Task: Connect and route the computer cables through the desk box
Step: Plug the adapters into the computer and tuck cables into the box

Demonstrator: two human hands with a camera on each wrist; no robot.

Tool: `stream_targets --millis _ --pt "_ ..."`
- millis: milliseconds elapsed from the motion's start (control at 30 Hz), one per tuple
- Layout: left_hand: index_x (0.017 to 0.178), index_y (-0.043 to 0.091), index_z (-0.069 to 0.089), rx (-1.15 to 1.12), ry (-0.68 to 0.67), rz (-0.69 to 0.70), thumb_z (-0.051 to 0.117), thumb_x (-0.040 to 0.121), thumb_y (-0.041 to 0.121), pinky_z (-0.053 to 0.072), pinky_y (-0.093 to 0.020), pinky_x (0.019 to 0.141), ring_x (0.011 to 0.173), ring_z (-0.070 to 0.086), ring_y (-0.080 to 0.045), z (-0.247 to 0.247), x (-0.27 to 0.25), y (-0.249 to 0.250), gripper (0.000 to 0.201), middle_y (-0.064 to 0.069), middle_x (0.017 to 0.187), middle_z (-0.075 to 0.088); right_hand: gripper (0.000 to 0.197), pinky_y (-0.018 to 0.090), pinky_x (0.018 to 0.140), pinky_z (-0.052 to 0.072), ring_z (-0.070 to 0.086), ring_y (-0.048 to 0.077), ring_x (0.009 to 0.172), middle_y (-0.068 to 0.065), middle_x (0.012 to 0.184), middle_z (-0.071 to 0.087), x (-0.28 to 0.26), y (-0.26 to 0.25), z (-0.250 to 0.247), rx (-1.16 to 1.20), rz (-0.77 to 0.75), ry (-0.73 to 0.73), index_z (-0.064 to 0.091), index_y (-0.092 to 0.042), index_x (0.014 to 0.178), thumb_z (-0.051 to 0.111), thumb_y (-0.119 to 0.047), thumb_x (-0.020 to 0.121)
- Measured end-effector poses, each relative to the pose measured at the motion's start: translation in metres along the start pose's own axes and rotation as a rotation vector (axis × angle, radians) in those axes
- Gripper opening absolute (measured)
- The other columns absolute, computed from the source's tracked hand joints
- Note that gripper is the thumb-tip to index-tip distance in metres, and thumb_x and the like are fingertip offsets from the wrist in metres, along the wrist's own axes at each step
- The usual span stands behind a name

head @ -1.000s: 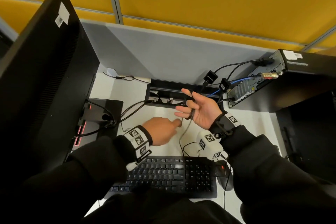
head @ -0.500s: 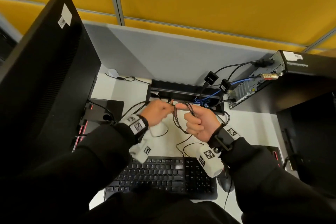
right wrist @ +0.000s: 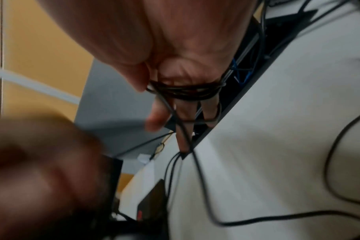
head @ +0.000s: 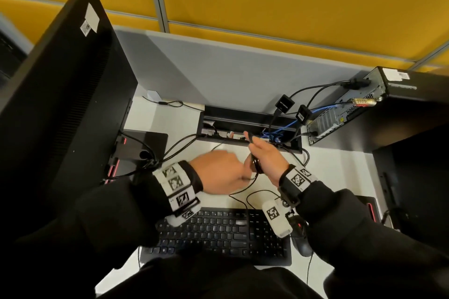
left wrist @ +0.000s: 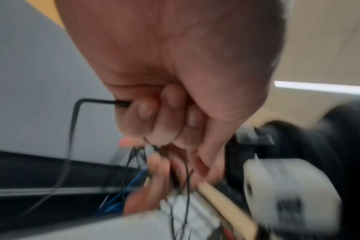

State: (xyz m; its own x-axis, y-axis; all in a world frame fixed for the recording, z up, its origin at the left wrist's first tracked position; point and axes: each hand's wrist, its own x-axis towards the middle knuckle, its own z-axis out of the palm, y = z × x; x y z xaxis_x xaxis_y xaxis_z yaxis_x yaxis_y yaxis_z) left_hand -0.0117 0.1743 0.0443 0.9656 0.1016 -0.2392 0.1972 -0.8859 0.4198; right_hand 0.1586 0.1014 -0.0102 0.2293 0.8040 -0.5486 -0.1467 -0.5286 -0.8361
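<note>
A thin black cable [head: 254, 165] is wound in several loops round the fingers of my right hand [head: 266, 155], seen as a tight coil [right wrist: 185, 91] in the right wrist view. Those fingers [right wrist: 183, 134] point straight toward the open desk box [head: 250, 124], and the thumb touches the coil. My left hand [head: 218, 170] is a fist just left of it, gripping the same cable [left wrist: 76, 129], which bends out of the fist [left wrist: 175, 81]. The free length trails over the white desk [right wrist: 267, 146] toward the keyboard.
Blue and black cables run from the box to the small computer [head: 364, 104] at the right. The back of a monitor [head: 60, 92] and its base [head: 148, 143] fill the left. A keyboard [head: 218, 233] and mouse [head: 301, 243] lie near me. A grey partition stands behind.
My left hand has swung from beside the box back toward me, drawing the cable round. My right hand went from a curled fist to straight fingers with the loops round them.
</note>
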Motion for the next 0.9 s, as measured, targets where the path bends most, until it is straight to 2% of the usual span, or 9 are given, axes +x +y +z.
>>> stream_targets --millis 100,200,300,400,467,533,633,767,900 --pt "0.092 0.034 0.075 -0.276 0.306 -0.104 0.063 0.093 0.046 0.054 -0.030 0.076 0.070 0.063 -0.001 -0.027 0.015 -0.031 0.017 0.016 0.075 0.070 0.032 0.034 0.051 0.050 0.047 0.022 0.042 0.014 0.064 0.056 -0.014 0.005 0.006 -0.030 0.069 -0.180 0.059 -0.020 0.131 0.039 -0.022 0.107" --pt "0.081 0.026 0.077 -0.594 0.430 -0.266 0.073 0.089 0.046 0.052 -0.035 0.073 0.070 0.063 -0.006 -0.016 0.027 -0.074 0.022 0.006 0.073 0.071 0.038 0.017 0.038 0.019 0.015 0.010 0.033 0.000 0.048 0.032 -0.019 -0.004 0.004 0.334 0.106 -0.325 0.060 -0.014 0.134 0.034 -0.026 0.108" --pt "0.079 0.027 0.070 -0.498 0.250 -0.356 0.047 0.105 0.041 0.046 -0.038 0.074 0.072 0.058 -0.018 0.024 0.032 -0.069 0.038 0.006 0.071 0.059 0.046 0.019 0.039 0.012 0.012 0.009 0.035 -0.005 0.047 0.022 -0.010 -0.017 -0.009 0.673 0.085 -0.354 0.057 -0.009 0.139 0.035 -0.029 0.103" --pt "0.112 0.024 0.063 -0.201 -0.061 -0.290 0.028 0.109 0.042 0.051 -0.038 0.081 0.082 0.061 -0.019 0.063 0.026 -0.034 0.039 0.004 0.089 0.064 0.049 0.024 0.042 0.012 0.020 0.009 0.034 -0.004 0.047 0.028 -0.004 -0.019 -0.015 0.789 0.081 -0.213 0.052 -0.009 0.144 0.033 -0.026 0.102" --pt "0.121 0.019 0.056 -0.031 -0.176 -0.189 0.033 0.108 0.034 0.052 -0.037 0.071 0.079 0.065 -0.030 0.070 0.018 -0.015 0.030 -0.008 0.092 0.069 0.046 0.026 0.045 0.021 0.032 0.013 0.039 0.001 0.051 0.042 0.002 -0.016 -0.016 0.703 0.061 -0.033 0.050 -0.011 0.145 0.032 -0.025 0.106" --pt "0.120 0.020 0.058 0.013 -0.168 -0.098 0.038 0.107 0.027 0.043 -0.033 0.068 0.076 0.065 -0.026 0.060 0.011 -0.005 0.026 -0.004 0.095 0.070 0.040 0.029 0.048 0.036 0.047 0.020 0.043 0.012 0.056 0.058 0.010 -0.010 -0.020 0.458 0.027 0.126 0.050 -0.014 0.142 0.030 -0.021 0.109" --pt "0.110 0.029 0.067 -0.189 0.012 -0.122 0.043 0.107 0.035 0.042 -0.028 0.068 0.059 0.052 -0.001 0.014 0.007 -0.008 0.025 0.016 0.075 0.062 0.036 0.031 0.048 0.048 0.048 0.024 0.036 0.017 0.048 0.055 0.008 -0.002 -0.017 0.109 0.028 0.104 0.056 -0.009 0.135 0.033 -0.015 0.108" --pt "0.077 0.033 0.072 -0.556 0.323 -0.154 0.067 0.093 0.039 0.052 -0.033 0.076 0.075 0.065 -0.005 -0.020 0.019 -0.052 0.018 0.012 0.077 0.071 0.041 0.024 0.043 0.020 0.018 0.015 0.040 0.004 0.049 0.030 -0.009 -0.003 0.000 0.117 0.114 -0.169 0.062 0.001 0.122 0.035 -0.023 0.105" --pt "0.084 0.025 0.074 -0.841 0.442 -0.244 0.079 0.088 0.035 0.056 -0.036 0.075 0.075 0.068 -0.011 0.000 0.032 -0.077 0.013 0.005 0.079 0.073 0.042 0.023 0.043 0.009 0.012 0.011 0.043 0.000 0.056 0.023 -0.004 -0.013 0.004 0.282 0.136 -0.283 0.068 -0.010 0.123 0.038 -0.032 0.103"
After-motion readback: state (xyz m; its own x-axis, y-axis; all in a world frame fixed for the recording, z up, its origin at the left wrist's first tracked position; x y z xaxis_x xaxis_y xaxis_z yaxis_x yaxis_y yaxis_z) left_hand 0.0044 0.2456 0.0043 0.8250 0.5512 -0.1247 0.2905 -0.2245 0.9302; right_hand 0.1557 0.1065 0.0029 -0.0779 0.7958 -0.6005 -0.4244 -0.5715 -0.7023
